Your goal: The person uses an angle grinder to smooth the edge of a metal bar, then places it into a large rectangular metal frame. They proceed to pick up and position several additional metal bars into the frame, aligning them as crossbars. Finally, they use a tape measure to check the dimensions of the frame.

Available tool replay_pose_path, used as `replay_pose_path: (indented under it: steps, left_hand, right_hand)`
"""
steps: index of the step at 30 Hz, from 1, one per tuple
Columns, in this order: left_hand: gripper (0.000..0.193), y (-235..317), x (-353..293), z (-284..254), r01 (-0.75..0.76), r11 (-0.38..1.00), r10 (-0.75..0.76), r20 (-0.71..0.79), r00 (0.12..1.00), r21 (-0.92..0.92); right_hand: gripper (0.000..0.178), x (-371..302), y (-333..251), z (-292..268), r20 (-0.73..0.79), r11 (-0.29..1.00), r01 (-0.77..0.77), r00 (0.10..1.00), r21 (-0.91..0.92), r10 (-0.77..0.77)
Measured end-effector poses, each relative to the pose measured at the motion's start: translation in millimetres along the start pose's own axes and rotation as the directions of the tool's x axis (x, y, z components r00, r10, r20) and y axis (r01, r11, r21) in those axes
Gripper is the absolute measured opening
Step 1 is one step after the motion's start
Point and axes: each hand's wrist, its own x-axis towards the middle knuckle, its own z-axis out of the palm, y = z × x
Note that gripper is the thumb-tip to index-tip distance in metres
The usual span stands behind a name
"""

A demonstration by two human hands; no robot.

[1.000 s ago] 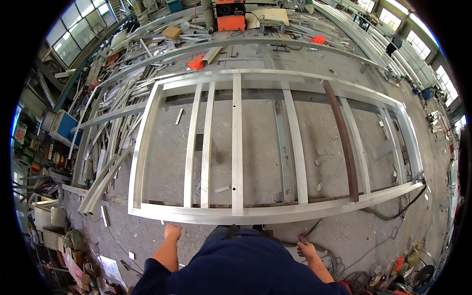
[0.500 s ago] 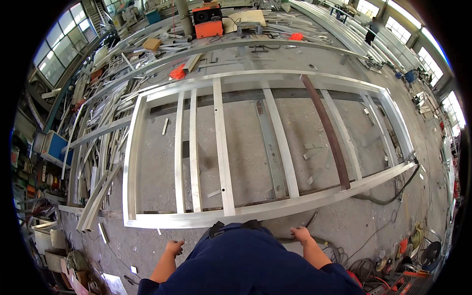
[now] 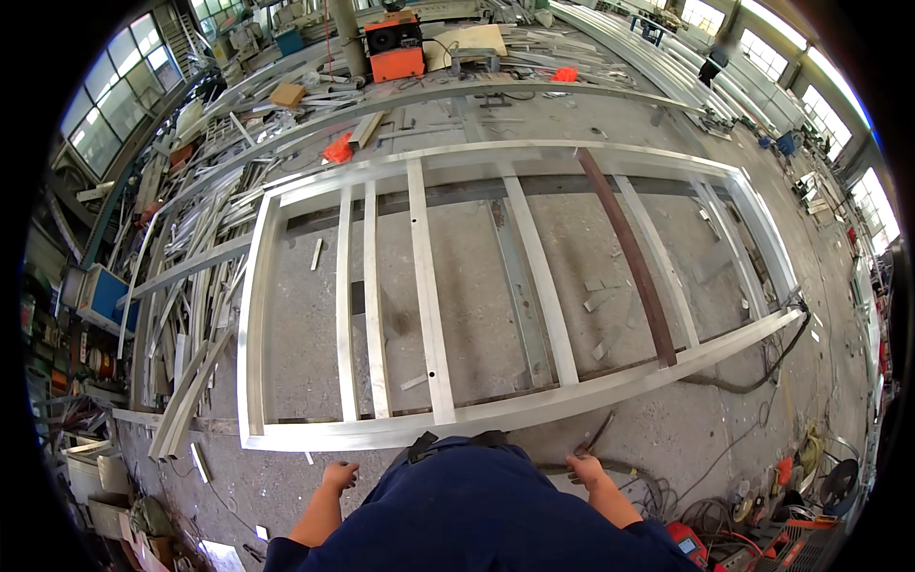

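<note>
Frame [image 3: 515,410] of silver metal lies flat and low in front of the person, its near rail just ahead of the waist. Against 1.0 s ago, the view is swung to the right, so the frame sits further left in the picture; against 0.5 s ago, the shift is slight. Crossbars show the same arrangement throughout, including the wide bar [image 3: 424,296] with 2 holes and the single brown bar [image 3: 627,253]. In my judgement, the change is of stance and gaze only, and the assembly itself is no further along.

Hands are well apart, 1 on either side of the torso, and neither touches the frame. Left hand [image 3: 340,475] is loosely curled, with nothing visible in it, and is lower in view than 1.0 s ago. Right hand [image 3: 585,471] is beside a dark rod [image 3: 600,431]; whether it grips the rod cannot be determined. Cable [image 3: 739,388] loops near the frame's right corner.
</note>
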Motion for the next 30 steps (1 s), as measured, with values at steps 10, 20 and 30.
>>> replay_pose_path:
  steps: [10, 20, 30]
  left_hand:
    - [0.046, 1.3, -3.3, -5.7, -0.015, 0.999, 0.014, 0.011, 1.0, 0.048]
    - [0.043, -12.6, -7.1, 4.0, -0.009, 0.999, 0.009, 0.003, 1.0, 0.049]
    - [0.045, -24.3, -18.3, 2.6, -0.013, 0.999, 0.014, -0.025, 1.0, 0.037]
  right_hand:
    - [0.026, -4.2, -6.6, -0.6, 0.021, 0.999, 0.0, 1.0, 0.051, -0.001]
    - [0.031, 7.9, -7.4, -0.9, 0.035, 0.999, 0.03, 0.999, -0.01, -0.03]
    - [0.037, 22.3, 1.3, 4.7, 0.07, 0.999, 0.02, 0.997, 0.045, -0.023]
